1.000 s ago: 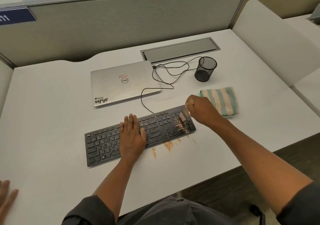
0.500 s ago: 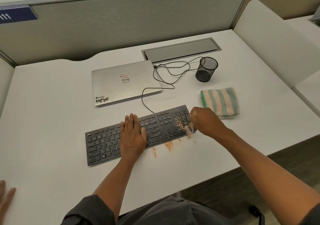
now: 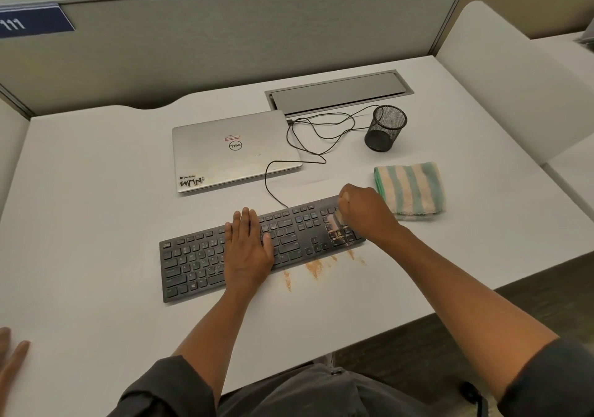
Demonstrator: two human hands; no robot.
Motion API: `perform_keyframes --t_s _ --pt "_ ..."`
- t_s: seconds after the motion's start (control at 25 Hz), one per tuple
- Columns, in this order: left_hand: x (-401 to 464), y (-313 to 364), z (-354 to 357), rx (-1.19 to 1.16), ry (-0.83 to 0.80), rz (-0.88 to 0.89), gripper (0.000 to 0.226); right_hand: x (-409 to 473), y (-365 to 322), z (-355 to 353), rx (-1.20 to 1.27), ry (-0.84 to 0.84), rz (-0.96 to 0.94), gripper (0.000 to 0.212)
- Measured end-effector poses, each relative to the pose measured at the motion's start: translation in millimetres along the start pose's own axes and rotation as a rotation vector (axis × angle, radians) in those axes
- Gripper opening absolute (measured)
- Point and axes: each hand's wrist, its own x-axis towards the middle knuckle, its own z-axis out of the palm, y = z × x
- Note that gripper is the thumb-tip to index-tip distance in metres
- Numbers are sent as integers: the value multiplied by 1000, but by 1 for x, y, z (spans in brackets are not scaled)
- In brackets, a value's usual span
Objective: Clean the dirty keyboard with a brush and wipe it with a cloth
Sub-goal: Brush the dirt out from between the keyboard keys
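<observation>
A black keyboard (image 3: pixel 205 259) lies slanted on the white desk (image 3: pixel 96 223). My left hand (image 3: pixel 249 249) rests flat on its middle keys, fingers straight. My right hand (image 3: pixel 366 210) grips a small brush (image 3: pixel 337 220), whose blurred bristles are over the number pad at the keyboard's right end. Orange-brown dust (image 3: pixel 315 268) lies on the desk just in front of the keyboard, and some shows on the number pad keys. A folded green-and-cream striped cloth (image 3: pixel 413 188) lies right of my right hand.
A closed silver laptop (image 3: pixel 231 153) sits behind the keyboard, with a thin black cable (image 3: pixel 308 146) looping beside it. A black mesh cup (image 3: pixel 385 128) stands at the back right, before a grey cable hatch (image 3: pixel 337 93). Another person's fingers (image 3: pixel 11 355) rest at the desk's lower left.
My right hand swept the brush toward the keyboard's near edge, then back up to the number pad's far side. My left hand has stayed put.
</observation>
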Motion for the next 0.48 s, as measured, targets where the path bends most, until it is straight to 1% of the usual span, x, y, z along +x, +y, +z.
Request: perform_keyframes --t_s 0.2,0.36,0.48 --pt "0 0 1 6 -2 1 75 -13 5 1 -85 -37 26 22" --pt "1 0 0 7 -2 3 75 -12 -1 -5 25 96 -26 25" --pt "0 -1 1 -3 0 5 74 -4 -12 -4 82 117 -40 24"
